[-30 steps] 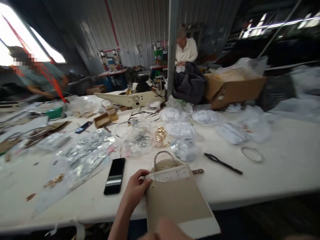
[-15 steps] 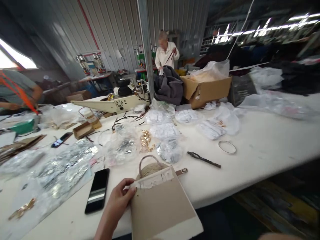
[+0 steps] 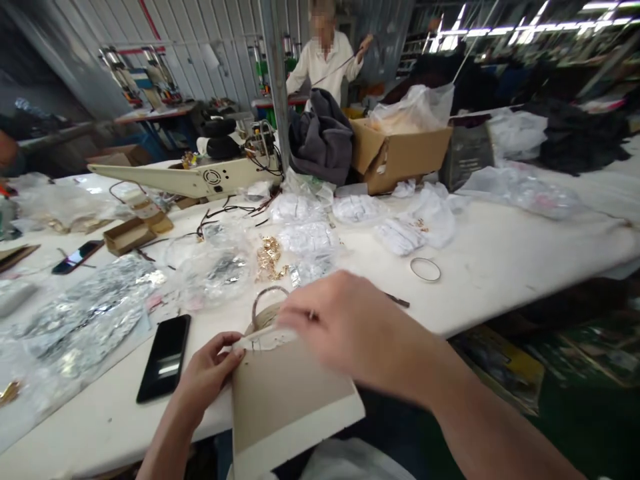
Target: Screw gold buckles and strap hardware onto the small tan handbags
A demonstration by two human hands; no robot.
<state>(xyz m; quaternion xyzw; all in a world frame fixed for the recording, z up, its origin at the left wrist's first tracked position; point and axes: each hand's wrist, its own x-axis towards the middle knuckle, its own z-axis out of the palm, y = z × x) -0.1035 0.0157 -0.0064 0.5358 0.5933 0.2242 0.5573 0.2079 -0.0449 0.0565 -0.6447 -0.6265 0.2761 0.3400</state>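
Note:
A beige handbag (image 3: 295,393) with a thin curved handle (image 3: 269,293) leans at the table's front edge, its flat panel facing me. My left hand (image 3: 213,367) pinches the upper left corner of this panel between thumb and fingers. Over the bag's top edge is my right hand (image 3: 345,327), slightly blurred, its fingers closed together. A small metallic bit shows by those fingertips, but what they hold is hidden. Behind the right hand, only the end of a dark slim tool (image 3: 397,300) shows. A black phone (image 3: 165,360) lies left of my left hand.
Gold-coloured metal fittings (image 3: 269,259) and plastic bags of silvery pieces (image 3: 100,307) lie on the white table. A metal ring (image 3: 425,269) rests at the right. Farther back stand a cardboard box (image 3: 400,157), grey cloth (image 3: 320,143) and a post (image 3: 276,80); a person (image 3: 327,67) stands behind.
My right hand has come in from the lower right to the bag's top edge, covering the strap end and most of the dark tool. My left hand keeps its grip. The view has shifted.

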